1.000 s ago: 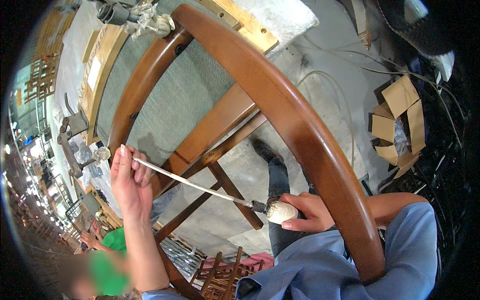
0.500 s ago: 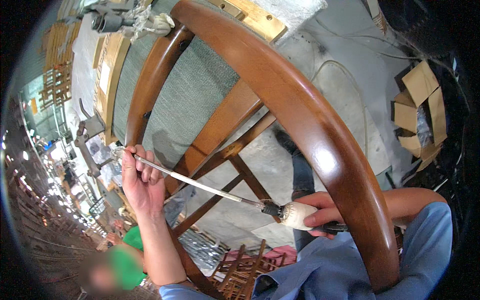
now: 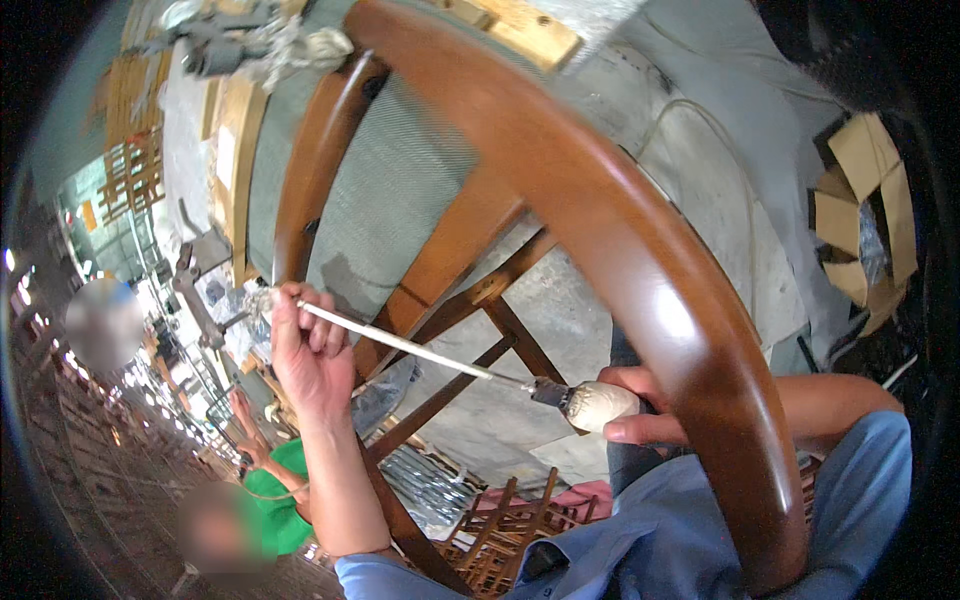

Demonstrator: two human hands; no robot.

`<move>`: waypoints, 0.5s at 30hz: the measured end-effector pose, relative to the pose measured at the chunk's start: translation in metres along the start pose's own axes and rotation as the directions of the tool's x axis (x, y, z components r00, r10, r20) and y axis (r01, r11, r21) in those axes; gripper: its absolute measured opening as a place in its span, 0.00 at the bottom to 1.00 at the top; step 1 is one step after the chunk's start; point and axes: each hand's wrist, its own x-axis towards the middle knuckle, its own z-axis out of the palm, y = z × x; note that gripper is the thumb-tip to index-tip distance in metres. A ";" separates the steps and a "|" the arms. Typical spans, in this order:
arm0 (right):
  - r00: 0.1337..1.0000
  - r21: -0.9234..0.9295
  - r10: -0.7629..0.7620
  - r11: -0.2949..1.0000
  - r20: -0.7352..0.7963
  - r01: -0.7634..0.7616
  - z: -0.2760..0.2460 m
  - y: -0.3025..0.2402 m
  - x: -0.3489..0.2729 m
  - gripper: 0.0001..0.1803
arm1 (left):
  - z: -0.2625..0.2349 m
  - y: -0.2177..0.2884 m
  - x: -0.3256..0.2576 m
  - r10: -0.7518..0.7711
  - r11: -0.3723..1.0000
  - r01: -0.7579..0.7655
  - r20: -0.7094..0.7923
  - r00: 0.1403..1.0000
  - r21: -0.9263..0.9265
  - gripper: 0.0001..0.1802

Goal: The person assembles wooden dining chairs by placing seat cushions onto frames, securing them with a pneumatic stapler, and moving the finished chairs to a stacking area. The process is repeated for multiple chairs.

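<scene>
Rod [image 3: 410, 347], slim and pale-sleeved, runs slantwise between the two hands, in the open space on the near side of the chair frame's [image 3: 640, 265] fabric panel [image 3: 390, 165], its plain end entering the dark collar of a hand tool [image 3: 603, 407] wrapped in whitish material. The left hand [image 3: 318, 365] has its fingers curled in, thumb and fingertips pinching the rod's far-left end, probably to steer that long tip, which would wander if backed from the tool alone; the end sits close to the foot of the wooden upright [image 3: 315, 175], and whether they touch I cannot tell. The right hand [image 3: 648, 410] is closed around the tool's body, thumb along the near side, the rest of the grip hidden behind the broad curved rail. That forearm passes beneath the rail, seemingly so the tool can line up with the left hand from inside the frame. A metal clamp [image 3: 208, 250] stands just left of the upright. Compared with half a second ago, both grips look unchanged, while hands, rod and cardboard box [image 3: 837, 222] all sit farther right in view, which suggests the head has turned; a blurred head now shows at far left, beyond the co-worker in green [image 3: 285, 505].
</scene>
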 end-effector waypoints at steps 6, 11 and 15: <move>0.995 0.092 0.049 0.995 -0.092 -0.041 0.011 0.029 -0.013 0.19 | 0.019 -0.002 -0.013 -0.071 0.920 0.099 -0.088 0.994 0.379 0.14; 0.977 0.203 0.016 0.979 -0.213 0.028 0.008 0.053 -0.029 0.30 | 0.025 -0.006 -0.025 0.054 0.460 -0.207 0.205 0.977 0.864 0.19; 0.953 0.259 0.081 0.966 -0.293 -0.002 0.010 0.056 -0.035 0.31 | 0.047 0.010 -0.041 0.068 0.314 -0.309 0.303 0.950 0.898 0.18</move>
